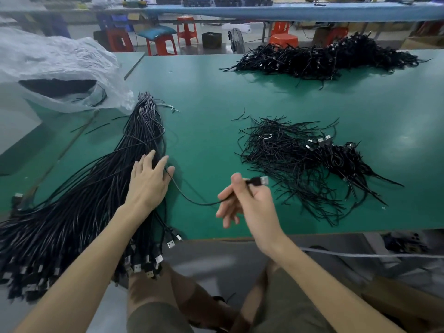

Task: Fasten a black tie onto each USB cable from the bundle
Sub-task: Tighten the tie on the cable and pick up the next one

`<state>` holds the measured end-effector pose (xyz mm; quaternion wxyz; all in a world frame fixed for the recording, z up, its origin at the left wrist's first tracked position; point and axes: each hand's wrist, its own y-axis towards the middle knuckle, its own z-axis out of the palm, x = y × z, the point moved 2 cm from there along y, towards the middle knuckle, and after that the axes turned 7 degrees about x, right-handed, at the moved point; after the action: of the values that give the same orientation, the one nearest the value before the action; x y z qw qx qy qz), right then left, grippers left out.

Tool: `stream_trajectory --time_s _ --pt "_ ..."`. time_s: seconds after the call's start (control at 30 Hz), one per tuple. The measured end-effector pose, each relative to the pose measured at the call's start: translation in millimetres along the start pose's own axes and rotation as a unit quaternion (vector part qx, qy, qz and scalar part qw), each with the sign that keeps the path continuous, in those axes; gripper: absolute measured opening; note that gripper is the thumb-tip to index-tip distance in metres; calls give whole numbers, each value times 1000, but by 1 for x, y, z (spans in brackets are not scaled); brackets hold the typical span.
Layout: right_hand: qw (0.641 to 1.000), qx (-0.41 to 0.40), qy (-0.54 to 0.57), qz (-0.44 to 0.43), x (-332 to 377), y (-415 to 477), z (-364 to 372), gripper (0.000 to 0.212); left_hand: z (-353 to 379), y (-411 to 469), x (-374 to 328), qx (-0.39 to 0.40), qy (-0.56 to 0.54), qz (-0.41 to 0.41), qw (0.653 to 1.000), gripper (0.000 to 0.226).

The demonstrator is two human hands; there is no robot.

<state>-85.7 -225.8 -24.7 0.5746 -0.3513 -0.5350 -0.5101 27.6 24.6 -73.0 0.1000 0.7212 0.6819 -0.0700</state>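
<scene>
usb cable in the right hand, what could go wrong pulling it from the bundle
The USB cable pinched by the right hand runs past the left hand into the bundle; it may snag and drag neighbours. The bundle's plug ends overhang the table edge, so a tug might slide some off.

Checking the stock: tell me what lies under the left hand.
The left hand rests on the cable bundle; strands directly beneath its palm are hidden.

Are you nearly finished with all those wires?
Not nearly. The far heap of cables looks finished, though ties on them are too small to see. Right now the right hand pinches one USB cable that leads back to the bundle, with no tie visible. The left hand rests on that big bundle.
</scene>
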Motion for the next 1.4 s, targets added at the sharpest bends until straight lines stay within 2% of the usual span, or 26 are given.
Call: stream_trajectory --time_s 0.1,0.2,0.3,0.37,0.4,0.5,0.57,0.63,0.73,0.77,0.8,0.87,0.9,1.0,1.07,1.13,1.2,1.23,1.27,1.33,1.4 --pt "998 -61 16 28 3 7 -15 51 -9 -7 -11 -58 -22 55 997 46" --pt "991 -103 50 69 0 10 -24 49 -21 -20 -41 -92 -7 167 982 52" --pt "987 -130 49 82 0 12 -30 46 -24 -34 -82 -27 -12 285 958 49" --pt "986 -138 49 81 0 13 -33 46 -24 -40 -105 28 -42 313 948 50" --pt "986 -140 47 81 1 14 -35 46 -25 -42 -112 49 -73 312 946 47" --pt "986 -131 27 102 3 16 -39 43 -30 -40 -118 72 -187 275 940 21" --pt "985 -124 24 119 4 17 -43 40 -38 -38 -117 162 -263 232 922 46" --pt "987 -111 14 117 5 16 -47 41 -50 -39 -112 229 -346 198 888 53" --pt "992 -79 -29 93 6 15 -46 44 -63 -37 -110 188 -449 175 856 34" --pt "993 -64 -44 83 7 15 -43 45 -63 -39 -113 194 -484 162 838 28" --pt "994 -45 -58 76 7 15 -39 45 -60 -41 -117 222 -519 148 812 32" --pt "995 3 -80 67 9 14 -28 42 -52 -46 -127 292 -556 126 768 54" --pt "994 28 -86 66 9 15 -23 41 -47 -47 -131 318 -559 121 756 62" --pt "990 76 -95 68 10 18 -13 43 -34 -51 -139 380 -602 106 694 66" --pt "988 83 -101 81 8 20 -13 45 -30 -52 -137 377 -635 104 666 56" --pt "987 81 -104 94 5 19 -16 45 -29 -53 -131 347 -635 144 675 52" --pt "986 83 -113 88 0 17 -20 45 -29 -52 -128 292 -669 172 662 52" --pt "986 84 -115 82 -3 15 -21 42 -31 -51 -127 260 -705 169 638 51" --pt "987 84 -114 80 -7 13 -22 39 -33 -49 -127 227 -753 153 598 51" --pt "988 80 -97 90 -15 7 -23 37 -39 -43 -121 171 -849 93 492 52" --pt "988 88 -73 98 -22 3 -25 37 -46 -41 -118 173 -903 61 390 51"
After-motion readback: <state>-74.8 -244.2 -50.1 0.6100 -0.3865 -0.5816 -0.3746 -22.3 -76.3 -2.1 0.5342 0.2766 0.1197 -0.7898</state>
